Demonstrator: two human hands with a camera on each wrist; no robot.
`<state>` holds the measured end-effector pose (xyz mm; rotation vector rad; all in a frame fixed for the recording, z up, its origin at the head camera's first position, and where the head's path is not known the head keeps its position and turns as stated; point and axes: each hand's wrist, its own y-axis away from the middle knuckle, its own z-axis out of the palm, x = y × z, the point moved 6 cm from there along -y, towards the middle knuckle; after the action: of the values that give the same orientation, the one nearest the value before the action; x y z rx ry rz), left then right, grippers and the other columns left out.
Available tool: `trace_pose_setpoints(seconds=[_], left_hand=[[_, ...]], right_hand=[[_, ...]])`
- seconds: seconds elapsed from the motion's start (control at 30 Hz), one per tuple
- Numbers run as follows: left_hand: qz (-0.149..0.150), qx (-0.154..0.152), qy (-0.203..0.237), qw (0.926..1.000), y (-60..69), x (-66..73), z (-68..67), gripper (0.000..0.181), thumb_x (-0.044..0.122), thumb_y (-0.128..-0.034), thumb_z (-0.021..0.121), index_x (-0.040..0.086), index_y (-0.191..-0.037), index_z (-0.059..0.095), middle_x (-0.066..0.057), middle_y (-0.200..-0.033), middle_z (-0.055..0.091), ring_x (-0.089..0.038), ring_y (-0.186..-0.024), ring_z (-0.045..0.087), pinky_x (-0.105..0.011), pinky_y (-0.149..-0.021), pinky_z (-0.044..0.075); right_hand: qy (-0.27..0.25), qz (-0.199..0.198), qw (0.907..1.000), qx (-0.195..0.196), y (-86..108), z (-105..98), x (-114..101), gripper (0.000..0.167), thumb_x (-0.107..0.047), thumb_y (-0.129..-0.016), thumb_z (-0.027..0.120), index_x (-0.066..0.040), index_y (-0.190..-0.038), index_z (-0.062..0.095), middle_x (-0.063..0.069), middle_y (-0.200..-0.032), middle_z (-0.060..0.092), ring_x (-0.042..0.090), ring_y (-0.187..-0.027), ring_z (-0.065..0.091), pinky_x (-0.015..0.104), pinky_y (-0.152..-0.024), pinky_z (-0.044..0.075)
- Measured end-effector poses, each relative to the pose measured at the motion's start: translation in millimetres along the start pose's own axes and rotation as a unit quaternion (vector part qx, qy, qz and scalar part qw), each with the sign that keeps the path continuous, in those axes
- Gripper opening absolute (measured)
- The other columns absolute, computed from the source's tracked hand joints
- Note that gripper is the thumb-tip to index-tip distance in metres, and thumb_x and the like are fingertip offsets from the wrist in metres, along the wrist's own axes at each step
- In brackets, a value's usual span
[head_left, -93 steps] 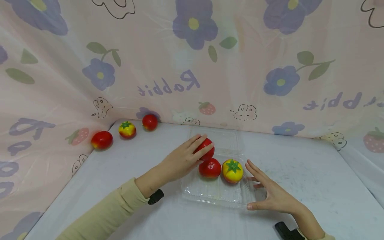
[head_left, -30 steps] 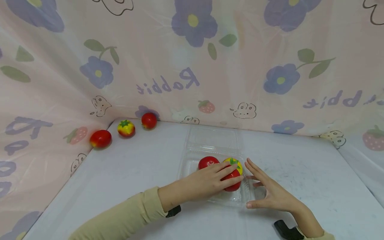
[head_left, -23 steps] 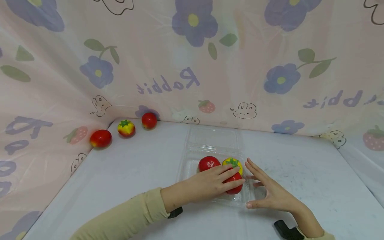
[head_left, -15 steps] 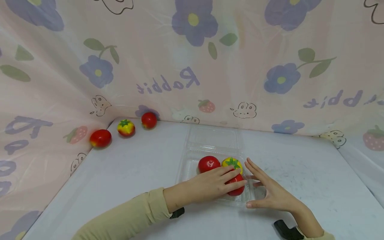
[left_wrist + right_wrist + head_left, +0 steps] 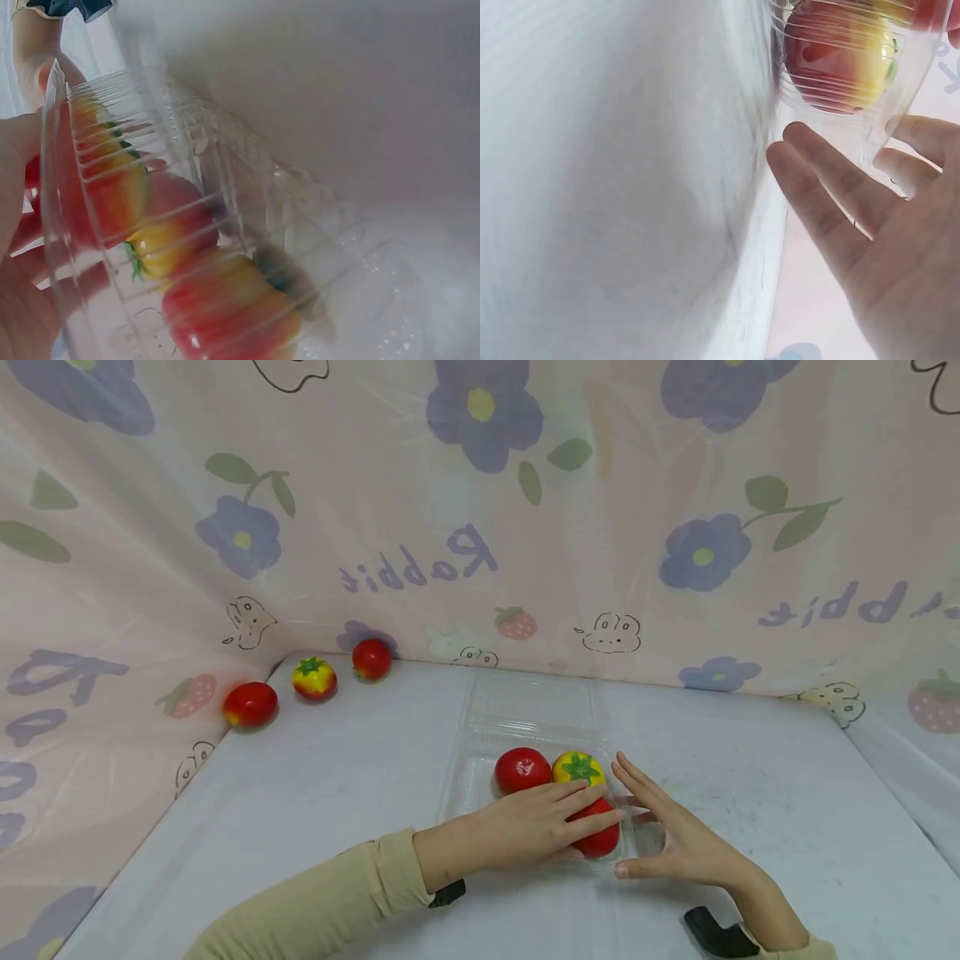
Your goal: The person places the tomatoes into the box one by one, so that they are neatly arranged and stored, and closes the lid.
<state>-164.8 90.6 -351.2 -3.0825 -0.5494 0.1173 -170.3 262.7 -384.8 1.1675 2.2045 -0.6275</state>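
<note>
A clear plastic box (image 5: 480, 760) lies with its lid (image 5: 534, 700) folded back. Inside it sit a red tomato (image 5: 522, 771) at the left and a yellow one with a green star-shaped top (image 5: 578, 767) beside it. The left hand (image 5: 525, 822) holds another red tomato (image 5: 600, 831) in the front right corner, its fingers curved over the top. Spread along the box's right side is the right hand (image 5: 675, 843), thumb near the front corner. In the right wrist view some fingers of the right hand (image 5: 885, 217) meet the box's rim (image 5: 900, 112).
Three more toy fruits rest at the back left of the white table (image 5: 360, 752): a red one (image 5: 251, 705), a yellow-red one (image 5: 314, 679) and another red one (image 5: 372, 659). A printed curtain (image 5: 570, 552) hangs behind. Dark devices sit at both wrists.
The left hand has carried its red tomato from the back of the box to the front right corner, lately shifting slightly right and forward. The right hand has stayed nearly still.
</note>
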Motion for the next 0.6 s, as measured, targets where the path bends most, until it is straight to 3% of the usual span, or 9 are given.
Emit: trace_pose_setpoints(seconds=[0.2, 0.33, 0.6], left_hand=[[0.001, 0.005, 0.000, 1.0000, 0.3, -1.6, 2.4, 0.070, 0.044, -0.0968, 0.050, 0.022, -0.155, 0.017, -0.004, -0.157, 0.029, -0.017, -0.142, 0.033, -0.032, -0.115, 0.031], [-0.014, 0.003, 0.015, 0.9998, 2.7, -4.6, 1.9, 0.069, 0.047, -0.0973, 0.047, 0.024, -0.155, 0.016, -0.004, -0.158, 0.026, -0.017, -0.143, 0.030, -0.035, -0.116, 0.029], [-0.059, -0.004, 0.038, 0.9975, 10.9, -15.8, 0.3, 0.067, 0.050, -0.0971, 0.045, 0.025, -0.154, 0.020, -0.003, -0.159, 0.024, -0.018, -0.143, 0.030, -0.039, -0.114, 0.032]], right_hand=[[0.006, -0.006, 1.0000, 0.005, 0.0, -1, -2, 0.112, -0.027, -0.069, 0.086, -0.018, -0.155, 0.014, 0.012, -0.161, 0.011, 0.028, -0.119, 0.053, 0.032, -0.087, 0.054], [0.005, -0.005, 1.0000, 0.005, -0.1, 0, -2, 0.113, -0.027, -0.069, 0.086, -0.018, -0.155, 0.014, 0.018, -0.160, 0.012, 0.018, -0.121, 0.052, 0.031, -0.087, 0.054], [0.004, 0.002, 1.0000, 0.006, -0.8, 1, 0, 0.113, -0.028, -0.068, 0.087, -0.019, -0.155, 0.015, 0.018, -0.160, 0.013, 0.037, -0.117, 0.053, 0.032, -0.086, 0.055]])
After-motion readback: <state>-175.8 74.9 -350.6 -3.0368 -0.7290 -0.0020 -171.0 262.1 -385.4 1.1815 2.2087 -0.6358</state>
